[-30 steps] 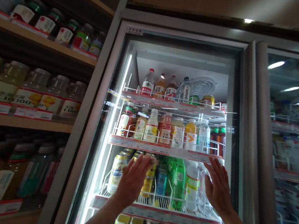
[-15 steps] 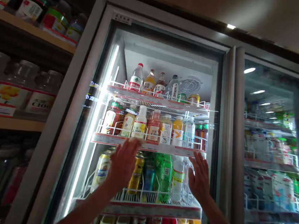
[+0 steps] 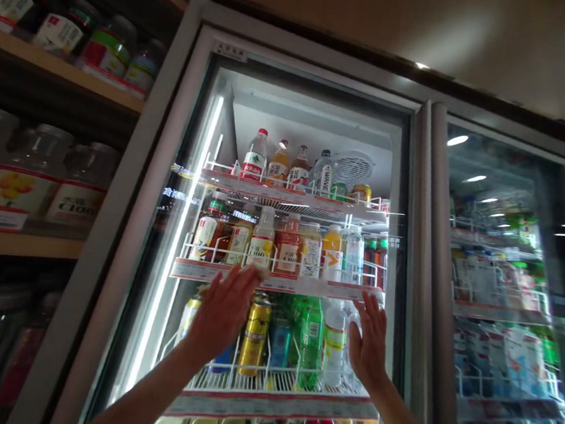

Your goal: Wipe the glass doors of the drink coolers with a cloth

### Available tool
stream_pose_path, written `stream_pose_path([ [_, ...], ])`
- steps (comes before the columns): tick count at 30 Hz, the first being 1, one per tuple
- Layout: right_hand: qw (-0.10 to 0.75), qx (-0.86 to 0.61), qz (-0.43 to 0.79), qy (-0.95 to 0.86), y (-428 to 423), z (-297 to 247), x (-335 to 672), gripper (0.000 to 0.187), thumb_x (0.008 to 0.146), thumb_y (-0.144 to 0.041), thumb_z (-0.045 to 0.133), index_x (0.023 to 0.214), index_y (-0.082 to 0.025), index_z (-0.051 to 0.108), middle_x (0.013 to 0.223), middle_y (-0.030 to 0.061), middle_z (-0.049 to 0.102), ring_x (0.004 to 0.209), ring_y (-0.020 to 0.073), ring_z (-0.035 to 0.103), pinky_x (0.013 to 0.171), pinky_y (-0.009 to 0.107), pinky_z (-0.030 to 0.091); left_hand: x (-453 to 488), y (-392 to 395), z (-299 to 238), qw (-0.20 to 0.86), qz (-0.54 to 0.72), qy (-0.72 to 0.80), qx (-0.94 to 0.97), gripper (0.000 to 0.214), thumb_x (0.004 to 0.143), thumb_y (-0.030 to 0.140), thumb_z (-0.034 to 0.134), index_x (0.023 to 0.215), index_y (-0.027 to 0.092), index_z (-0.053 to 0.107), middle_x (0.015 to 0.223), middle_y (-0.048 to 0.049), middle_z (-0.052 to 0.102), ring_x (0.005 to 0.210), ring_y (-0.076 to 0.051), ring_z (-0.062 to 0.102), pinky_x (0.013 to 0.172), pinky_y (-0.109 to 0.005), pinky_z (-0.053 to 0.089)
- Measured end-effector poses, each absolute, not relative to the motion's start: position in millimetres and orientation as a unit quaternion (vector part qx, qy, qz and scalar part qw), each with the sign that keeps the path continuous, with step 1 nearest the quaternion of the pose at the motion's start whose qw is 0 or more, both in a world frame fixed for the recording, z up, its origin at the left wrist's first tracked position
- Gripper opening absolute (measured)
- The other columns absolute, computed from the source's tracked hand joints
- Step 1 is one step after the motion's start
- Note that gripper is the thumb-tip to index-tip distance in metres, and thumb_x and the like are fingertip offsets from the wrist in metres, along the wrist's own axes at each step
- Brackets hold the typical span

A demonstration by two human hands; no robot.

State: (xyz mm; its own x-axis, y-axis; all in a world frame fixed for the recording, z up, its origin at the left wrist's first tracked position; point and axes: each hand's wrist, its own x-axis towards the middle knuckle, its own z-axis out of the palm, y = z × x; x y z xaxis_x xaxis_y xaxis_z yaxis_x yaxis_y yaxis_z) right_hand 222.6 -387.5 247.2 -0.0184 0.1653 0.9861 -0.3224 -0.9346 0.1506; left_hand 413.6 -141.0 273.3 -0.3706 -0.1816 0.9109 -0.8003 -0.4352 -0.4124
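Observation:
My left hand [image 3: 223,309] is raised in front of the lit drinks fridge, fingers stretched up and to the right, flat toward the glass door [image 3: 298,97]. A small pale patch at its fingertips is too unclear to name. Behind it are a gold can [image 3: 254,336] and the middle shelf edge [image 3: 226,274]. My right hand [image 3: 369,337] is also raised with fingers spread, beside a clear bottle with a yellow-green label [image 3: 333,347]. I see nothing in it. Whether either palm touches the glass, I cannot tell.
Reflections lie on the door's glass. Inside, a green bottle [image 3: 311,335] and several juice bottles [image 3: 289,249] stand on wire-fronted shelves. A second fridge door [image 3: 509,194] is on the right, behind a vertical frame [image 3: 431,253]. Wooden shelves [image 3: 57,63] with bottles rise at left.
The view has shifted slightly, so the fridge sits a little lower and further left. My left hand has moved slightly left; my right hand remains near the same bottle.

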Motion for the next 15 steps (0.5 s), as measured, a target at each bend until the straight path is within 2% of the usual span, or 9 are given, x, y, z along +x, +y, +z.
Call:
stream_pose_path([
  [2,0.156,0.676,0.719,-0.041,-370.7,246.8,223.9,0.044,0.090,-0.018,0.037,0.133,-0.025,0.037,0.146,0.0083,0.033,0.136,0.0263,0.027,0.106,0.060,0.025,409.4,-145.3,274.1,0.316,0.656,-0.437,0.528,0.059,0.086,0.012,0.037,0.142,0.022,0.022,0.144,-0.0059,0.035,0.139,-0.021,0.017,0.113,-0.043,0.020],
  [4,0.118,0.682,0.722,0.013,-343.7,245.3,229.8,0.045,0.089,-0.016,0.040,0.132,-0.028,0.039,0.145,0.0057,0.034,0.133,0.0251,0.032,0.106,0.056,0.031,398.9,-156.1,271.6,0.334,0.615,-0.489,0.521,0.060,0.085,0.011,0.035,0.142,0.022,0.022,0.145,-0.0058,0.034,0.138,-0.021,0.021,0.111,-0.044,0.027],
  [6,0.047,0.700,0.708,0.077,-312.6,243.7,241.2,0.047,0.088,-0.014,0.041,0.132,-0.029,0.040,0.143,0.0045,0.037,0.130,0.0232,0.038,0.102,0.049,0.040,383.7,-170.9,265.9,0.360,0.559,-0.553,0.503,0.060,0.085,0.011,0.034,0.142,0.022,0.022,0.143,-0.0059,0.038,0.135,-0.020,0.028,0.107,-0.043,0.035],
  [9,-0.064,0.718,0.683,0.114,-274.5,244.5,264.7,0.050,0.089,-0.015,0.039,0.136,-0.029,0.035,0.141,0.0036,0.041,0.126,0.0226,0.043,0.095,0.043,0.049,361.6,-190.4,259.2,0.499,0.468,-0.539,0.491,0.058,0.088,0.013,0.032,0.143,0.020,0.015,0.137,-0.0089,0.045,0.127,-0.017,0.042,0.100,-0.037,0.044],
  [12,-0.126,0.711,0.677,0.142,-253.6,249.2,285.8,0.051,0.090,-0.017,0.035,0.139,-0.030,0.030,0.143,0.0033,0.039,0.127,0.0232,0.042,0.097,0.046,0.048,346.5,-198.1,261.0,0.569,0.373,-0.545,0.490,0.057,0.093,0.014,0.023,0.145,0.021,0.001,0.134,-0.0084,0.049,0.116,-0.012,0.052,0.090,-0.026,0.051],
  [15,-0.141,0.695,0.690,0.146,-243.7,254.6,294.6,0.051,0.089,-0.019,0.038,0.139,-0.028,0.030,0.145,0.0053,0.033,0.131,0.0229,0.037,0.101,0.046,0.044,340.2,-192.9,267.9,0.554,0.343,-0.586,0.481,0.056,0.093,0.012,0.013,0.144,0.026,-0.004,0.138,-0.0045,0.044,0.116,-0.010,0.052,0.087,-0.023,0.052],
])
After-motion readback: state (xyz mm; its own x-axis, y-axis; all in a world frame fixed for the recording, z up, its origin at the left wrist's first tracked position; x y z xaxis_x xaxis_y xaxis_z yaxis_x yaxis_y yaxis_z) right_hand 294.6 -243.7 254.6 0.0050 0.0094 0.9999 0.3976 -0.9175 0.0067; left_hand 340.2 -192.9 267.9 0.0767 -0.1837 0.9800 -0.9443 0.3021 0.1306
